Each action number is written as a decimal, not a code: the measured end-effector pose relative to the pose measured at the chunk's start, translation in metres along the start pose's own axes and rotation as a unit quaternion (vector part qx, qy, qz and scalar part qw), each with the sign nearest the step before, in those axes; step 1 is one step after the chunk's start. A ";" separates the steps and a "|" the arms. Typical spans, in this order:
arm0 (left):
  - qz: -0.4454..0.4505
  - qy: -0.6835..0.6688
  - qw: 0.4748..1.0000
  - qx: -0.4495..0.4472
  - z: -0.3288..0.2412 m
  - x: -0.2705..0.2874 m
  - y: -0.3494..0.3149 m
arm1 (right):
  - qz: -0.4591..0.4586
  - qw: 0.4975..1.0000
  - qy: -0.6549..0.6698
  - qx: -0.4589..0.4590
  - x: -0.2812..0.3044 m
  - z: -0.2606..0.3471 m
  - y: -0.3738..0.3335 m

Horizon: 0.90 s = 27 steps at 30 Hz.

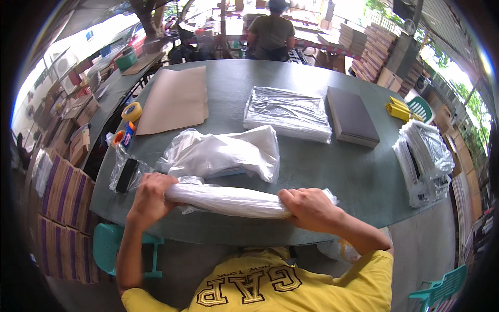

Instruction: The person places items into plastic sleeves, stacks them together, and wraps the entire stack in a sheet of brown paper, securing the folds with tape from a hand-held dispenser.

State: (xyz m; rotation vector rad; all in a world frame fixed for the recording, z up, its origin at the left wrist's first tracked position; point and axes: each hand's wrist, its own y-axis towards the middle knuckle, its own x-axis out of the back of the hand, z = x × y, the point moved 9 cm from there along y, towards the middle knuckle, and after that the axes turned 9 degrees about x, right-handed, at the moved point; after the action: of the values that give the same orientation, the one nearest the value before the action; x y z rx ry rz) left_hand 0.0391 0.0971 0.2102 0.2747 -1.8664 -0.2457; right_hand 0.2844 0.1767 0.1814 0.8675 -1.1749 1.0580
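A long, gathered bundle of whitish plastic bags (228, 200) stretches sideways above the near edge of the green table. My left hand (152, 195) is closed round its left end, and my right hand (313, 208) grips it near the right end, where a little loose plastic sticks out past the fingers. Just beyond the bundle lies a crumpled white plastic bag (228, 151) with something bluish under its near side. A black block in clear plastic (127, 176) rests beside my left hand.
On the table (301, 161) are brown paper sheets (174, 99), a plastic-wrapped stack (286, 106), a dark grey stack (353, 117), a tape roll (131, 111), a tape dispenser (125, 135), yellow folded material (398, 109) and plastic-wrapped packs (426, 156). A person (271, 34) is beyond the far edge.
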 end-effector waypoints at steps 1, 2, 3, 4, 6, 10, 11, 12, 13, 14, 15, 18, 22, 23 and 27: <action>-0.016 -0.022 0.999 0.019 0.015 0.002 -0.006 | 0.033 0.999 0.010 -0.004 -0.002 -0.001 0.004; -0.018 -0.031 0.999 0.022 0.023 0.005 -0.008 | 0.068 0.998 0.019 -0.006 -0.001 -0.001 0.009; -0.043 -0.095 0.993 0.051 0.037 0.005 -0.011 | 0.103 0.994 0.027 -0.007 0.000 -0.001 0.016; -0.072 -0.155 0.982 0.080 0.050 0.000 -0.014 | 0.163 0.986 0.032 -0.022 -0.003 -0.003 0.024; -0.136 -0.298 0.936 0.132 0.080 -0.011 -0.025 | 0.213 0.976 0.031 0.006 -0.003 0.002 0.051; -0.152 -0.415 0.881 0.171 0.117 -0.067 -0.030 | 0.240 0.966 0.019 0.092 -0.015 0.015 0.121; -0.168 -0.393 0.887 0.174 0.121 -0.076 -0.033 | 0.225 0.967 0.023 0.118 -0.016 0.022 0.141; -0.174 -0.382 0.889 0.187 0.113 -0.074 -0.032 | 0.237 0.965 0.018 0.109 -0.015 0.032 0.157; -0.180 -0.369 0.889 0.201 0.102 -0.066 -0.033 | 0.200 0.969 0.034 0.143 -0.011 0.047 0.176; -0.184 -0.355 0.890 0.217 0.093 -0.061 -0.034 | 0.163 0.969 0.055 0.178 -0.009 0.059 0.190; -0.189 -0.372 0.881 0.223 0.090 -0.058 -0.035 | 0.126 0.967 0.077 0.209 -0.005 0.072 0.201; -0.166 -0.390 0.851 0.310 0.091 -0.066 -0.049 | 0.017 0.941 0.145 0.304 -0.006 0.107 0.226; -0.243 -0.346 0.866 0.268 0.083 -0.051 -0.065 | 0.024 0.932 0.198 0.304 -0.009 0.124 0.224; -0.265 -0.330 0.867 0.262 0.078 -0.045 -0.071 | 0.046 0.934 0.209 0.287 -0.011 0.124 0.221; -0.334 -0.334 0.849 0.235 0.073 -0.030 -0.087 | 0.056 0.943 0.189 0.268 -0.007 0.121 0.223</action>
State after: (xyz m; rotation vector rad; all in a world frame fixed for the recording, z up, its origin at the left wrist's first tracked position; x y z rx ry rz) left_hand -0.0152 0.0265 0.1345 1.3339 -2.4472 -0.3829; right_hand 0.0364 0.1268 0.1976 0.9596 -0.6202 1.5983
